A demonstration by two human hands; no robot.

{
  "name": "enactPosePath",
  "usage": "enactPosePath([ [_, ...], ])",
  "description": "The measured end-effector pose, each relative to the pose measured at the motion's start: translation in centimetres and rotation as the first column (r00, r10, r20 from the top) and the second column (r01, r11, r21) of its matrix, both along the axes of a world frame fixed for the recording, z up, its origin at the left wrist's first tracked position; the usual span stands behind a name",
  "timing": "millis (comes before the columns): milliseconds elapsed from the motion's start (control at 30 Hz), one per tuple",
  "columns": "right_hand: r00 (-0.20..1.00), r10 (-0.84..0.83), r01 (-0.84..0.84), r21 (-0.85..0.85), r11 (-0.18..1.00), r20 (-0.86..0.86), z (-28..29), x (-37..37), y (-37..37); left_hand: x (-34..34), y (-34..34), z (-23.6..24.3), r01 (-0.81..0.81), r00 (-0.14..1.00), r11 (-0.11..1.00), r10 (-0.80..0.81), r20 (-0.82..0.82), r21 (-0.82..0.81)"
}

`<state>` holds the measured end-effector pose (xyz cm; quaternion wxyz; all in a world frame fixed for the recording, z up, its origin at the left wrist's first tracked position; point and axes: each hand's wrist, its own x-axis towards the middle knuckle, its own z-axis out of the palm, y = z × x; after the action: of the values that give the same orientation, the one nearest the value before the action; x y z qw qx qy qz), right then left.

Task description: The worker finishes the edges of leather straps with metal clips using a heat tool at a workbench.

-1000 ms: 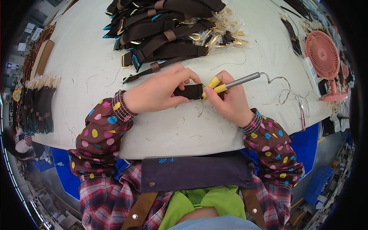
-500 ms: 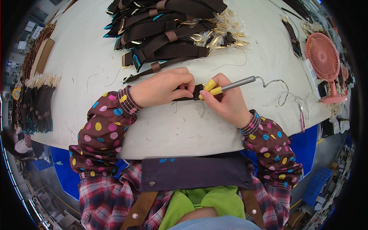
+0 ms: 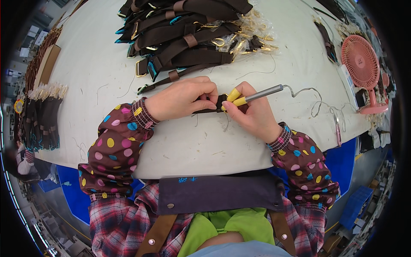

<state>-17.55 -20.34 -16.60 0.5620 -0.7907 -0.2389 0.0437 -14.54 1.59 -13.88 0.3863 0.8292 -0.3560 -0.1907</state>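
Left hand [image 3: 182, 98]: palm down near the tabletop's [image 3: 180, 145] front edge, fingers pinching a dark strap [image 3: 210, 104].
Right hand [image 3: 252, 113]: curled, pinching a yellow-gripped metal tool [image 3: 252, 95] pen-style.

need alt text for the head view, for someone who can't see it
A person's left hand pins a dark strap on a white table while the right hand holds a yellow-gripped metal tool to its end. More straps are piled beyond; a pink fan stands at right.

Dark strap [image 3: 210, 104] mostly hidden under both hands; tool tip unseen.
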Motion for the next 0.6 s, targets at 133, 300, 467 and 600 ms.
enactPosePath([
  [133,1.000,0.000,0.000,0.020,1.000,-0.013,0.1,0.0,0.0,0.2,0.1,-0.1,0.008,0.999,1.000,-0.008,0.037,0.012],
  [300,0.999,-0.032,0.034,0.089,0.995,-0.026,-0.1,0.4,0.0,0.1,-0.2,0.0,-0.143,0.969,0.989,0.145,-0.201,0.026],
  [467,0.996,-0.090,0.091,0.100,0.991,-0.012,0.0,0.9,0.3,-0.1,-0.5,-0.5,-0.316,0.900,0.947,0.281,-0.333,-0.054],
  [600,0.996,-0.094,0.094,0.066,0.993,-0.012,0.2,1.0,0.4,-0.2,-0.6,-0.6,-0.324,0.903,0.942,0.279,-0.327,-0.091],
])
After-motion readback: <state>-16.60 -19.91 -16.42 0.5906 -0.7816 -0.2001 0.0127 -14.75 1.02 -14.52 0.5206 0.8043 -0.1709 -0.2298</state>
